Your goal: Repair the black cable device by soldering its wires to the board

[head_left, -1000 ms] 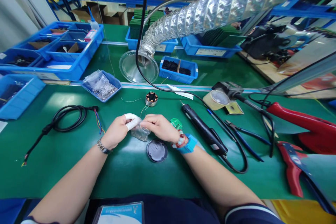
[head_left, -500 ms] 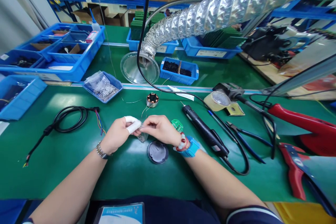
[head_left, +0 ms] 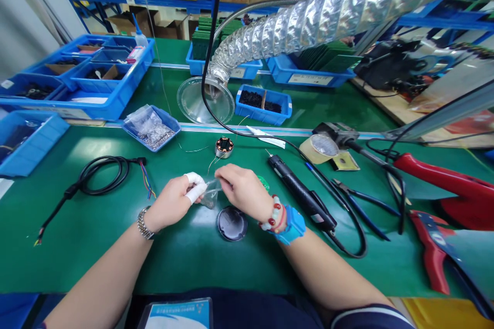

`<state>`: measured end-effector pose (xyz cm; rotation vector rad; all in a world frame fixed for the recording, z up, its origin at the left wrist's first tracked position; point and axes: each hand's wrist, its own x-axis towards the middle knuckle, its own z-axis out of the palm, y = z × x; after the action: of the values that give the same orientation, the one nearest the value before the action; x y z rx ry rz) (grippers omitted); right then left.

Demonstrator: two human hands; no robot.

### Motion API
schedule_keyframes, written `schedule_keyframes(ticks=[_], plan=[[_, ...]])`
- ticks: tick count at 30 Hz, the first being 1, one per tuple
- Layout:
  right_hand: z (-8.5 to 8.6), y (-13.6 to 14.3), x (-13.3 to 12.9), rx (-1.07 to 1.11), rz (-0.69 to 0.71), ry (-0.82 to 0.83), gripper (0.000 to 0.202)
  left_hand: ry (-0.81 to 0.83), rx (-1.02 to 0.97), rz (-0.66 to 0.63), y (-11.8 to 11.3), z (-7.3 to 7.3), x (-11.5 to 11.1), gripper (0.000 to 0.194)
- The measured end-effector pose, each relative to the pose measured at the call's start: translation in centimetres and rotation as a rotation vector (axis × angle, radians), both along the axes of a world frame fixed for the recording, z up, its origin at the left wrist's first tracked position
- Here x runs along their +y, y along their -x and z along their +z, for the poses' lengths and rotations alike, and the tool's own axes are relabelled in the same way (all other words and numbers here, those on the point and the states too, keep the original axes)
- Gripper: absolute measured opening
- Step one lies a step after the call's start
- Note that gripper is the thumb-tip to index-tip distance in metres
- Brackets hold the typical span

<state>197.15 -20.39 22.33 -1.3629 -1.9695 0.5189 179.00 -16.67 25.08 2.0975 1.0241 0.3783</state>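
One small clear bag (head_left: pixel 210 198) is pinched between our left hand (head_left: pixel 172 202) and right hand (head_left: pixel 249 193), its bottom part nearer the left.

The fingers (head_left: pixel 196 191) of the left hand (head_left: pixel 170 203) partly cover the small clear plastic bag (head_left: pixel 210 198); its contents are too small to identify. The right hand (head_left: pixel 249 193) hides most of the green circuit board (head_left: pixel 264 182). Above the fingers, the top edge crops the silver corrugated foil duct (head_left: pixel 293 25). Nearer the body, the blue-and-white badge (head_left: pixel 177 316) is cropped, its print illegible.
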Motion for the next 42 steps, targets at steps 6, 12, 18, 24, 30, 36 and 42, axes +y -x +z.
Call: schedule_keyframes(ticks=[6,12,18,24,30,36,42], plan=[[-0.3,0.8,-0.4,0.018,0.17,0.073,0.022,-0.034,-0.081,0.029,-0.5,-0.5,-0.7,0.023],[-1.2,0.5,0.9,0.239,0.257,0.18,0.035,0.103,-0.397,0.369,-0.4,-1.8,0.4,0.022],[-1.1,-1.4,1.6,0.727,0.299,0.262,0.032,0.89,-0.71,0.248,0.0,-1.9,1.0,0.04],[-1.3,-1.8,1.9,0.666,0.206,0.19,0.023,0.633,-0.62,0.196,0.3,-0.7,0.3,0.034],[-1.3,-1.8,2.0,0.56,0.131,0.135,0.018,0.785,-0.689,0.178,0.5,-1.0,0.7,0.034],[-1.3,-2.0,2.0,0.508,0.112,0.08,0.016,0.853,-0.73,0.189,0.2,-1.3,0.6,0.033],[-1.2,-1.8,1.9,0.462,0.101,0.023,0.014,0.85,-0.757,0.179,0.1,-1.2,0.5,0.031]])
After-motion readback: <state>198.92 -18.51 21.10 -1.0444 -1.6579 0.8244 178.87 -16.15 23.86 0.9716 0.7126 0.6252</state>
